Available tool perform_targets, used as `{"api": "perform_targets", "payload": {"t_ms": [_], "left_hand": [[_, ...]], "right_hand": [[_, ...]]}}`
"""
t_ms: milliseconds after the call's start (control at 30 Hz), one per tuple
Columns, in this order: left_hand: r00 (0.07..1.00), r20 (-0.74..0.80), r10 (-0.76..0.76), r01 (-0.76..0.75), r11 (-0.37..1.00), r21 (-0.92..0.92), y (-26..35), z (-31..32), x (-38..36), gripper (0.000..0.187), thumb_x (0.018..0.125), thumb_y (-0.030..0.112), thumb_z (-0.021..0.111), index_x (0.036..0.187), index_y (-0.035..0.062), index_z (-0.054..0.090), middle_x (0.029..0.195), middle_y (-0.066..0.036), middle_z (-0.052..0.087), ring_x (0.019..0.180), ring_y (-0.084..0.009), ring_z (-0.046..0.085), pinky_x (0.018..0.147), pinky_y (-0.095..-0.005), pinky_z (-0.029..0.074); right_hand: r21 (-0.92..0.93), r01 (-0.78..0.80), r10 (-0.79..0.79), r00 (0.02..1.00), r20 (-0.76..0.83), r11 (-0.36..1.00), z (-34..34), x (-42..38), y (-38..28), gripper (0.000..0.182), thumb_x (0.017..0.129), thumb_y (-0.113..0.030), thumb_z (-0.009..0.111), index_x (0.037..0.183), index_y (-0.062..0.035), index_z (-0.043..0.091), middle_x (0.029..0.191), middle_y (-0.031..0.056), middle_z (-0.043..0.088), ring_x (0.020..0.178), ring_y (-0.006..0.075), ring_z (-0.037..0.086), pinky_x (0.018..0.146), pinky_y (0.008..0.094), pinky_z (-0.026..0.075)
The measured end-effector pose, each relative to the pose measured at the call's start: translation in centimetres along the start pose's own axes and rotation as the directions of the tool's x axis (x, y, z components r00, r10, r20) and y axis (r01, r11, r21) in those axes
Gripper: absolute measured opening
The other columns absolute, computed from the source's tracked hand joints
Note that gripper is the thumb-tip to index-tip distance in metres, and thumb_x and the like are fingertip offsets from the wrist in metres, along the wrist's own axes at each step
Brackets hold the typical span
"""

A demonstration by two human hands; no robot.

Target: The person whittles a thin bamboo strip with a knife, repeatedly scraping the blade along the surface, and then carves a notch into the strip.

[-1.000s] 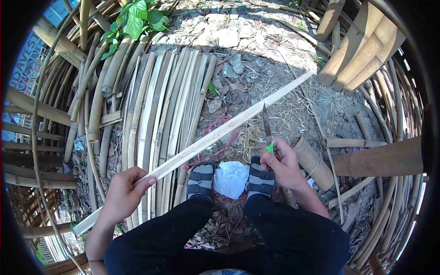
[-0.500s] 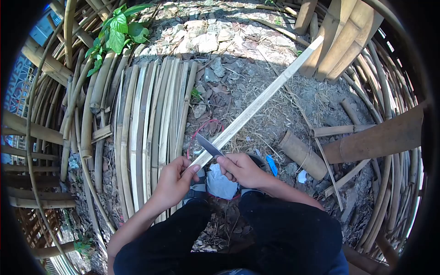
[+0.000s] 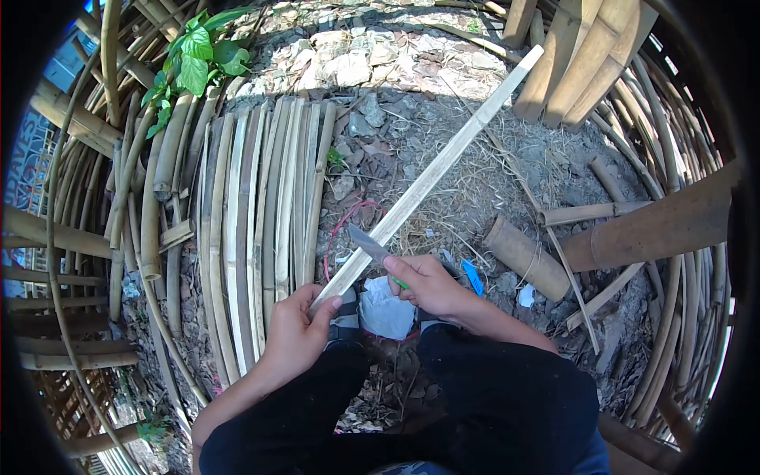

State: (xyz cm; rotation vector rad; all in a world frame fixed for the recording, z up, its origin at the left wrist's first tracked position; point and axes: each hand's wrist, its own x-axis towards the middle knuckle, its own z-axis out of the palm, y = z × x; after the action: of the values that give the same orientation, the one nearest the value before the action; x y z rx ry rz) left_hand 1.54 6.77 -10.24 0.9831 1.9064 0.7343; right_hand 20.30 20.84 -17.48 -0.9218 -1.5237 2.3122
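A long pale bamboo strip [image 3: 435, 170] slants from my lap up toward the right, its far end over the ground near some standing bamboo. Its near end is gripped by my left hand [image 3: 299, 328], thumb on top. My right hand [image 3: 426, 283] is closed around the green handle of a knife, most of that handle hidden by the fingers. The knife blade [image 3: 368, 244] lies across the strip, a short way beyond my left hand, pointing up and left. Below the hands, a crumpled whitish sheet [image 3: 386, 309] sits between my feet.
Many split bamboo strips [image 3: 265, 206] lie side by side on the left. A cut bamboo tube [image 3: 526, 260] and a thick bamboo pole [image 3: 649, 233] are at the right. A green plant [image 3: 194, 59] grows at upper left; bamboo pieces [image 3: 590, 63] stand at upper right.
The strip's near end and my left hand have shifted slightly down and left. My right hand and the knife have moved a little right, and the green handle now shows.
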Motion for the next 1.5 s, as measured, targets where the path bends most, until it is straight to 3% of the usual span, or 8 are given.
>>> {"api": "perform_targets", "payload": {"t_ms": [200, 400, 467, 733, 1000, 1167, 1300, 1500], "left_hand": [[0.994, -0.06, 0.088, -0.093, 0.991, -0.092, -1.6, 0.5, 0.4, 0.02, 0.097, 0.015, 0.065, 0.097, -0.0041, 0.065, 0.062, 0.0, 0.053, 0.054, -0.0043, 0.043, 0.047, -0.0263, 0.033], [1.0, 0.003, 0.023, -0.023, 0.998, -0.054, -0.4, 0.1, 0.0, 0.018, 0.099, 0.016, 0.063, 0.096, -0.0013, 0.06, 0.069, 0.002, 0.056, 0.061, -0.004, 0.048, 0.054, -0.0227, 0.037], [1.0, 0.002, 0.03, -0.03, 0.999, -0.041, -0.1, 0.0, -0.1, 0.019, 0.099, 0.017, 0.063, 0.096, -0.0013, 0.06, 0.069, 0.002, 0.055, 0.061, -0.0039, 0.047, 0.054, -0.0227, 0.036], [0.999, -0.019, 0.045, -0.046, 0.998, -0.051, -0.4, -0.3, -0.6, 0.021, 0.098, 0.017, 0.064, 0.095, -0.0038, 0.064, 0.062, 0.002, 0.051, 0.054, -0.0038, 0.043, 0.047, -0.0262, 0.032], [1.0, 0.003, 0.024, -0.024, 0.999, -0.035, 0.3, -0.1, -0.9, 0.022, 0.099, 0.019, 0.064, 0.096, -0.0028, 0.062, 0.067, 0.003, 0.053, 0.06, -0.0029, 0.043, 0.053, -0.023, 0.034], [1.0, -0.008, 0.006, -0.006, 1.0, -0.02, 0.3, -0.3, -1.1, 0.022, 0.099, 0.019, 0.063, 0.094, -0.0024, 0.061, 0.066, 0.003, 0.052, 0.058, -0.0035, 0.045, 0.052, -0.0228, 0.035], [1.0, 0.007, -0.001, 0.001, 0.999, -0.044, 0.0, -0.4, -1.2, 0.022, 0.098, 0.015, 0.064, 0.106, -0.0057, 0.065, 0.066, 0.001, 0.057, 0.057, -0.0034, 0.048, 0.049, -0.0237, 0.035], [0.999, 0.038, 0.013, -0.011, 0.999, -0.049, 0.5, 0.1, -0.9, 0.024, 0.098, 0.014, 0.065, 0.111, -0.0058, 0.065, 0.068, 0.001, 0.058, 0.057, -0.0037, 0.048, 0.05, -0.0231, 0.036]], "right_hand": [[-0.098, -0.036, 0.053, 0.982, 0.182, 0.995, 0.7, 0.1, 0.6, 0.054, 0.104, -0.048, 0.048, 0.073, -0.0053, 0.059, 0.064, -0.002, 0.051, 0.06, 0.0071, 0.045, 0.057, 0.0237, 0.039], [-0.179, 0.03, -0.012, 0.995, 0.1, 0.983, 0.7, -0.5, -0.4, 0.056, 0.104, -0.048, 0.048, 0.069, -0.005, 0.057, 0.063, -0.0016, 0.051, 0.06, 0.0076, 0.047, 0.058, 0.0242, 0.041], [-0.182, 0.099, -0.084, 0.992, 0.093, 0.978, 0.6, -0.4, 0.1, 0.052, 0.105, -0.045, 0.048, 0.072, -0.0052, 0.058, 0.06, -0.0036, 0.045, 0.053, 0.005, 0.036, 0.051, 0.0242, 0.03], [-0.112, -0.023, 0.008, 0.991, -0.132, 0.993, -3.0, -0.6, -1.5, 0.055, 0.103, -0.048, 0.05, 0.069, -0.005, 0.058, 0.06, -0.0007, 0.048, 0.056, 0.0058, 0.041, 0.05, 0.0248, 0.031], [-0.099, -0.003, 0.007, 0.999, 0.039, 0.995, -2.2, -1.3, -1.2, 0.052, 0.103, -0.047, 0.05, 0.072, -0.0062, 0.058, 0.059, -0.0025, 0.045, 0.052, 0.0059, 0.037, 0.048, 0.0225, 0.028], [-0.058, -0.006, -0.006, 0.977, -0.213, 0.998, -5.4, -0.8, -3.1, 0.052, 0.102, -0.046, 0.052, 0.072, -0.0041, 0.06, 0.06, -0.001, 0.049, 0.055, 0.0063, 0.042, 0.05, 0.0248, 0.034], [-0.02, 0.042, -0.046, 0.943, -0.331, 0.999, -9.5, -0.5, -4.1, 0.052, 0.104, -0.044, 0.048, 0.07, -0.0062, 0.056, 0.057, -0.0039, 0.042, 0.051, 0.0044, 0.035, 0.047, 0.022, 0.026], [-0.107, -0.024, 0.034, 0.995, 0.095, 0.994, -1.9, -2.3, -2.2, 0.051, 0.104, -0.045, 0.049, 0.072, -0.0059, 0.058, 0.062, -0.0023, 0.049, 0.056, 0.0055, 0.04, 0.051, 0.0234, 0.033]]}}
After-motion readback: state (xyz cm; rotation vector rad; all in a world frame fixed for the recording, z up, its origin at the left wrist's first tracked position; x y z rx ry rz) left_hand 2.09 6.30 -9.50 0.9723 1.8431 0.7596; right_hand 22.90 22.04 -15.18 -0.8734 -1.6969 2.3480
